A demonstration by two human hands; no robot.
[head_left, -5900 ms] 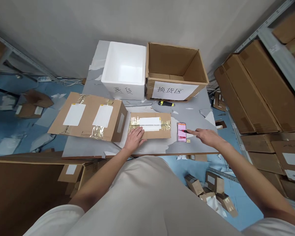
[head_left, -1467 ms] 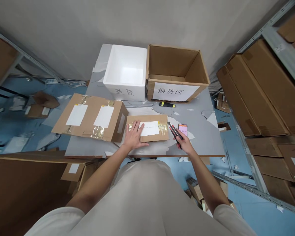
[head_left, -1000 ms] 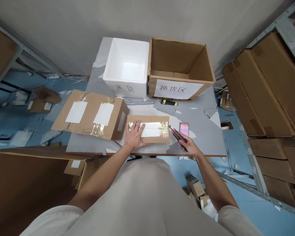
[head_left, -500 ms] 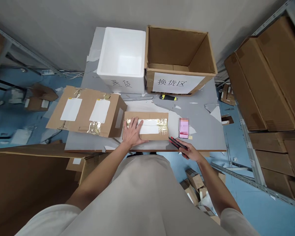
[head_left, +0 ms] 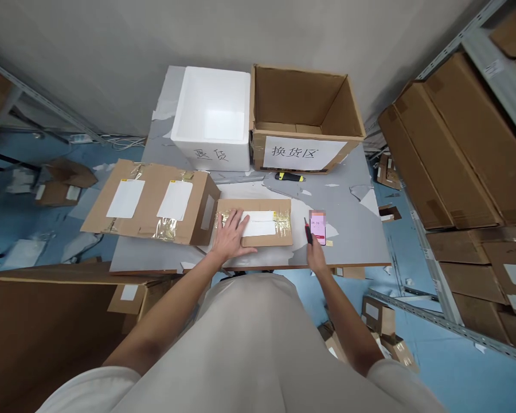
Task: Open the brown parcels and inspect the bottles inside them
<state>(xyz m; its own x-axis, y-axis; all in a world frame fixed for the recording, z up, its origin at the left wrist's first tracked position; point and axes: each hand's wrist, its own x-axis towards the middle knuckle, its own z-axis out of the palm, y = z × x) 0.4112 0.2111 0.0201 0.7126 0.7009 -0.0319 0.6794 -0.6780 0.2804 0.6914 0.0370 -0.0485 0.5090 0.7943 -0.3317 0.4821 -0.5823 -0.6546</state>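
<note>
A small taped cardboard box point(head_left: 284, 235) with a white label lies flat near the table's front edge. My left hand point(head_left: 231, 234) rests on its left end with the fingers spread, holding nothing. My right hand point(head_left: 316, 256) is closed around the handle of a red and black cutter point(head_left: 308, 232), whose tip points away from me. The cutter is to the right of the box, apart from it, just left of a phone point(head_left: 317, 227) with a pink screen. A larger taped box point(head_left: 150, 198) with white labels lies to the left of the small box.
At the table's back stand an open white foam box point(head_left: 210, 152) and an open cardboard box point(head_left: 260, 150). A yellow and black cutter point(head_left: 289, 177) lies before them. Shelving with cartons point(head_left: 460, 143) is at the right; a big open carton point(head_left: 47, 321) is at the lower left.
My right hand has turned with its cutter, which now points forward beside the phone rather than toward the small box's corner. My left hand stays on the box. The view has shifted slightly.
</note>
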